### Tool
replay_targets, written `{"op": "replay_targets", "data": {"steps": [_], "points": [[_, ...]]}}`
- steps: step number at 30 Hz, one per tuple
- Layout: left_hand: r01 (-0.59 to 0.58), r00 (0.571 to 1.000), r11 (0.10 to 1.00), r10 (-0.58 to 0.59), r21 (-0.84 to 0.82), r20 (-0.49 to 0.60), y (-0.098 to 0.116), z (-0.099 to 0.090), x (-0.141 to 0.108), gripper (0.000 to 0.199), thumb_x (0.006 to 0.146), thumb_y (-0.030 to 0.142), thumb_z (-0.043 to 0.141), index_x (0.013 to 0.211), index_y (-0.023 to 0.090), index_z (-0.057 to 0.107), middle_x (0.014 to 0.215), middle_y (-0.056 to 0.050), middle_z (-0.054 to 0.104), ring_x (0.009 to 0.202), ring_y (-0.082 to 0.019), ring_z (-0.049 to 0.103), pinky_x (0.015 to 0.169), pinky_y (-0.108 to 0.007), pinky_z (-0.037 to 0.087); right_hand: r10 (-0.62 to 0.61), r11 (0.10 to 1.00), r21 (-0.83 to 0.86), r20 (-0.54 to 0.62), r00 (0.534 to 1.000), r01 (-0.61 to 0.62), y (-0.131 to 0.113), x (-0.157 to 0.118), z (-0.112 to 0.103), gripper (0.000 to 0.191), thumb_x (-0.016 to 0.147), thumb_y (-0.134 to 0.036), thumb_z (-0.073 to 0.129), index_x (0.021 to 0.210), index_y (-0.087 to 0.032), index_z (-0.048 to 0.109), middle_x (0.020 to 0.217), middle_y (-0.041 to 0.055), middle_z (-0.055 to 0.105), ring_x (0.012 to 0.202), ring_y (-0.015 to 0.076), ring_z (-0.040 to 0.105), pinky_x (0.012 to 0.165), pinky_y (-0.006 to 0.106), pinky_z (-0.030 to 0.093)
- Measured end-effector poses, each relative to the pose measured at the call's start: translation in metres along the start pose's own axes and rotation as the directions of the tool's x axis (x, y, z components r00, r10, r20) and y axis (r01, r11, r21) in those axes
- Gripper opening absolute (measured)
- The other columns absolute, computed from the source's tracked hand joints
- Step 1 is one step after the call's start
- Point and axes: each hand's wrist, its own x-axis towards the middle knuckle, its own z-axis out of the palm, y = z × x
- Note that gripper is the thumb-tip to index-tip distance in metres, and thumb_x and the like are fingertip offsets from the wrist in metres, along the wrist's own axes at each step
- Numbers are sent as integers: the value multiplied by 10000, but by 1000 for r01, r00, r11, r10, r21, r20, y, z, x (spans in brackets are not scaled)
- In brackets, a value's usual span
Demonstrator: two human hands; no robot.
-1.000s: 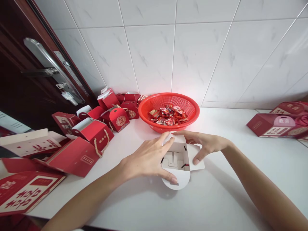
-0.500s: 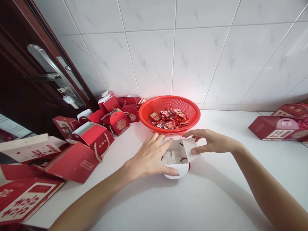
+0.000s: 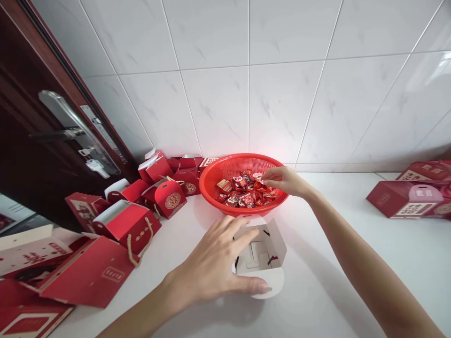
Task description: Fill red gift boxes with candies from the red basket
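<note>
A small white-lined paper box (image 3: 256, 256) sits with its top flaps spread, and dark cord ends poke through its inner walls. My left hand (image 3: 218, 260) grips this box, thumb on the near rounded flap and fingers across the far left side. Farther back stands a red plastic basket (image 3: 211, 180) with wrapped candies (image 3: 246, 188) inside. Over its right rim reaches my right hand (image 3: 287, 182), fingertips at the candies and slightly apart. No candy shows between those fingers, though the tips are partly hidden.
Several red gift boxes (image 3: 128, 218) with rope handles crowd the left side, some with raised lids. More dark red boxes (image 3: 398, 199) lie at the right. Behind the white table (image 3: 317, 300) rises a tiled wall (image 3: 218, 103). A door handle (image 3: 79, 131) with keys is at far left.
My right hand has left the box's right flap and moved forward into the basket. My left hand stays on the box. The view has tilted up a little.
</note>
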Motion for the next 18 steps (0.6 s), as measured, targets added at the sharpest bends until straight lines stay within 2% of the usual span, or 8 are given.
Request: {"op": "replay_targets", "data": {"steps": [2, 4, 7, 10, 13, 16, 18], "points": [[-20, 999, 1000, 20, -6, -38, 0, -1, -1, 733, 820, 745, 655, 1385, 278, 633, 1451, -117, 587, 1279, -351, 543, 1040, -482, 490, 33, 983, -181, 109, 994, -12, 2, 16, 3, 188, 865, -247, 642, 1013, -174, 731, 1033, 90, 765, 986, 254, 711, 888, 369, 553], [-51, 994, 999, 49, -17, -102, -2, -1, -1, 586, 894, 667, 630, 1329, 277, 677, 1389, -108, 635, 1251, -324, 575, 1035, -459, 500, 106, 930, -367, 233, 967, -14, 2, 30, 7, 297, 854, -268, 678, 1140, -195, 711, 1125, 89, 744, 1065, 275, 687, 916, 375, 532], [-90, 977, 996, 85, -17, -197, -5, -1, -1, 411, 976, 541, 586, 1233, 251, 724, 1283, -98, 694, 1190, -285, 619, 1011, -426, 518, 275, 829, -560, 392, 878, -9, -1, 47, 16, 609, 761, -366, 800, 1332, -243, 628, 1303, 105, 677, 1170, 331, 644, 915, 400, 528], [-110, 960, 994, 105, -5, -258, -9, -2, 0, 336, 999, 450, 578, 1181, 213, 732, 1222, -97, 722, 1142, -263, 646, 980, -398, 535, 399, 767, -641, 442, 804, -29, -7, 59, 28, 861, 595, -418, 908, 1384, -279, 595, 1375, 108, 639, 1237, 391, 606, 925, 447, 530], [-119, 953, 993, 112, -9, -283, -13, -4, 1, 290, 999, 384, 584, 1166, 197, 730, 1188, -88, 733, 1103, -244, 661, 948, -374, 549, 437, 729, -684, 434, 788, -27, -14, 67, 44, 936, 547, -457, 923, 1398, -262, 587, 1365, 125, 648, 1264, 414, 591, 971, 485, 515], [-104, 948, 994, 92, -22, -305, -18, -8, 2, 261, 989, 347, 596, 1152, 197, 734, 1145, -77, 744, 1069, -232, 673, 932, -362, 558, 417, 726, -688, 421, 805, -17, -16, 69, 60, 885, 567, -449, 917, 1357, -193, 610, 1252, 155, 698, 1227, 414, 614, 984, 492, 509], [-88, 944, 995, 71, -38, -322, -21, -10, 2, 243, 982, 338, 600, 1126, 206, 744, 1116, -70, 752, 1043, -228, 683, 916, -358, 567, 383, 741, -672, 425, 821, 2, -15, 69, 67, 868, 562, -370, 932, 1342, -168, 610, 1233, 169, 701, 1222, 411, 611, 990, 474, 503]]}}
